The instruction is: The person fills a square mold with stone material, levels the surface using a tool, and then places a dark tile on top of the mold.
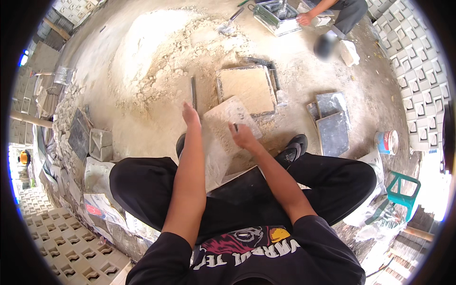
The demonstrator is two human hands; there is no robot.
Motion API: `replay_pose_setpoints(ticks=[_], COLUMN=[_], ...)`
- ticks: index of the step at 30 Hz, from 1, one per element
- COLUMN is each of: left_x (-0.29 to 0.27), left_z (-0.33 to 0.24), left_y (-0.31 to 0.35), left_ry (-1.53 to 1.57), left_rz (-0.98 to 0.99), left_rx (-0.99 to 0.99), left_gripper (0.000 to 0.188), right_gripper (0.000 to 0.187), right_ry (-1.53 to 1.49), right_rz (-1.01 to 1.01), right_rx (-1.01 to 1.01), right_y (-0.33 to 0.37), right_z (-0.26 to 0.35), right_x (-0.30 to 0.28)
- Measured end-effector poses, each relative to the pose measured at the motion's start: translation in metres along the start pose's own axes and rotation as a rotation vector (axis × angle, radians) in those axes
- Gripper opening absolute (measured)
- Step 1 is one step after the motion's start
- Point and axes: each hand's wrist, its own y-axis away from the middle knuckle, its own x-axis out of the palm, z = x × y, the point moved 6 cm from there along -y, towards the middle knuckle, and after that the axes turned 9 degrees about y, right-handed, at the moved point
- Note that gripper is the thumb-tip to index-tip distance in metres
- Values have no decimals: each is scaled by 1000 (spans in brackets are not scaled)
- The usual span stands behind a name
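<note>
- Spill risk: the pale board (233,114) overlaps the near-left corner of the square frame (264,114); a tilt or sideways slip of the board could, in judgement, gouge the pale powder (247,85) inside or push it over the near edge.
- Contact risk: the dark bar (193,88) stands out beyond the left hand (190,117), left of the frame's left edge; a careless swing to the right could strike the board or that edge.
- Right hand (243,137): fingers curled firmly around a dark handle (235,127), at the board's near-right part; whether handle and board are joined cannot be told.
- Left hand: fingers curled inward; whether they grasp the bar cannot be told.
- Appearance: frame dark-edged, on the floor (294,76); powder tan, nearly level, reaching close to the rim; board flat, dusty, with darker marks toward its right corner.
</note>
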Motion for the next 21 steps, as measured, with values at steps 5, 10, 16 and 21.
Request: replay_pose_setpoints(ticks=[5,10,16,21], left_x=[-1,-35,-76,-49], left_z=[-13,-48,-34,-32], left_y=[-10,-8,-28,8], left_ry=[82,79,97,212], left_rz=[29,-1,-2,-99], left_rx=[-46,-215,-106,-172], left_gripper=[62,60,62,60], right_gripper=[55,59,69,66], right_ry=[-39,-63,-158,-17], right_rz=[81,164,-28,132], right_rx=[-154,-65,127,201], right_y=[11,11,-55,-53], right_z=[11,35,0,-24], right_x=[8,-42,-98,-49])
